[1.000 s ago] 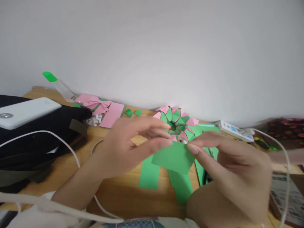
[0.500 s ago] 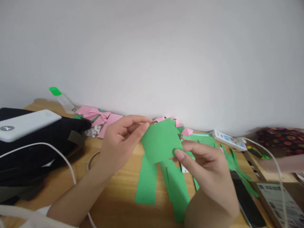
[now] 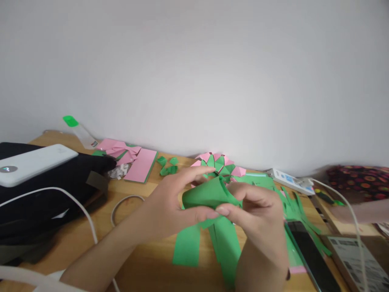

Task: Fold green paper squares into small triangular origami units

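My L hand (image 3: 170,207) cups one end of the curled green paper sheet (image 3: 203,194), fingers over, thumb under; my R hand (image 3: 261,223) pinches the other end, thumb tips abt meeting at the near edge. So both grip it, up off the wooden table (image 3: 152,259), above some green paper strips (image 3: 187,247). Prob. v. light & springy, not much slip; I'd guess it creases if squeezed, so best held by edges/overlap w/ soft thumb pressure, w/o crushing the open end. Farther back, nr the wall (image 3: 194,81), is a pink-and-green folded-paper piece (image 3: 220,164), partly hidden.
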Available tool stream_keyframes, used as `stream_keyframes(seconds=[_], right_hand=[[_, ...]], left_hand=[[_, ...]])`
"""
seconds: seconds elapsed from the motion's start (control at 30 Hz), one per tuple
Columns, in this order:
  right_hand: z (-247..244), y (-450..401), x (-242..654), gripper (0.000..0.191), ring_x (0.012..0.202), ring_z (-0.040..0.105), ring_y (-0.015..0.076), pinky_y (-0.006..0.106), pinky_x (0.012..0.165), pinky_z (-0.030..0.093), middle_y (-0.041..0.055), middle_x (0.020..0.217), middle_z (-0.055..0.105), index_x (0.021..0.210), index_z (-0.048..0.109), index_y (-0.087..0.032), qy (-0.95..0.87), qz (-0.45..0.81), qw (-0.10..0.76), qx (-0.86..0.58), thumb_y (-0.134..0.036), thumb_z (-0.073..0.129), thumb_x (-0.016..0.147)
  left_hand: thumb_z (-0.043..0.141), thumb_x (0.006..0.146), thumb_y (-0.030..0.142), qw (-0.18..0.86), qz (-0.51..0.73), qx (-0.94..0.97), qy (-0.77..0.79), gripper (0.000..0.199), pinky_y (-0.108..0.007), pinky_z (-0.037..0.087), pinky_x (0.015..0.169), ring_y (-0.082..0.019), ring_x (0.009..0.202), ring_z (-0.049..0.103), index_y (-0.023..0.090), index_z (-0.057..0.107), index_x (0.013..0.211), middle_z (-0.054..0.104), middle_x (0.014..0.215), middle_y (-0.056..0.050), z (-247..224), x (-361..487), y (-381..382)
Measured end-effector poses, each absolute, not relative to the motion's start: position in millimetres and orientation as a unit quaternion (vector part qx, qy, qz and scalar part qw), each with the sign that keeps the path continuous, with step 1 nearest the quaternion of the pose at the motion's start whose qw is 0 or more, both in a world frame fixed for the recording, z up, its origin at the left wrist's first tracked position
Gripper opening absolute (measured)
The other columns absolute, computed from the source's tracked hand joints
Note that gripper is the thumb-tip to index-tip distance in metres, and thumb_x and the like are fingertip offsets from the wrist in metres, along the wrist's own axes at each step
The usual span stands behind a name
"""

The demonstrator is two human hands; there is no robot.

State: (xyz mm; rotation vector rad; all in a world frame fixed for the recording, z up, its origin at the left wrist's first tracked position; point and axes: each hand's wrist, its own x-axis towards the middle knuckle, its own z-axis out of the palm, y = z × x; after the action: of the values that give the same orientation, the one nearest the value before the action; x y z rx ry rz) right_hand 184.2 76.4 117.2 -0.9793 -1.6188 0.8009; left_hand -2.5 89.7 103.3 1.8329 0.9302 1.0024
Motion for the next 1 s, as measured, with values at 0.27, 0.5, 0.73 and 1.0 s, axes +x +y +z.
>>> stream_keyframes(seconds=[0.27,0.5,0.73,1.0], right_hand=[[121,76,196,0.025,0.049,0.047,0.0092,0.023,0.049,0.041,-0.0053,0.051,0.052,0.058,0.057,-0.020,-0.697,0.278,0.490,-0.443,-0.021,0.072,0.077],[108,81,200,0.005,0.068,0.062,0.0139,0.026,0.059,0.050,0.0005,0.076,0.069,0.088,0.069,-0.022,-0.651,0.213,0.517,-0.513,-0.024,0.068,0.084],[116,80,188,0.015,0.078,0.068,0.0152,0.029,0.070,0.056,0.0005,0.083,0.073,0.091,0.072,-0.025,-0.753,0.174,0.465,-0.431,-0.013,0.063,0.086],[109,76,193,0.023,0.093,0.067,0.0200,0.035,0.076,0.056,0.0036,0.091,0.074,0.093,0.077,-0.030,-0.690,0.244,0.567,-0.378,-0.028,0.054,0.095]], left_hand=[[0.064,0.086,0.020,0.469,0.506,0.608,0.393,0.027,-0.020,0.057,0.071,-0.015,0.090,0.071,0.022,0.061,0.113,0.075,0.100,-0.002,105,-3,97],[0.067,0.077,0.015,0.389,0.450,0.693,0.407,0.048,-0.028,0.056,0.089,-0.020,0.110,0.066,0.026,0.059,0.123,0.067,0.124,-0.004,106,-8,94],[0.062,0.083,0.023,0.433,0.368,0.714,0.408,0.015,-0.026,0.055,0.071,-0.016,0.079,0.068,0.019,0.071,0.095,0.074,0.087,-0.002,105,-2,96],[0.060,0.085,0.031,0.491,0.415,0.639,0.422,0.019,-0.023,0.046,0.053,-0.014,0.060,0.063,0.015,0.068,0.080,0.071,0.070,-0.002,108,-2,98]])
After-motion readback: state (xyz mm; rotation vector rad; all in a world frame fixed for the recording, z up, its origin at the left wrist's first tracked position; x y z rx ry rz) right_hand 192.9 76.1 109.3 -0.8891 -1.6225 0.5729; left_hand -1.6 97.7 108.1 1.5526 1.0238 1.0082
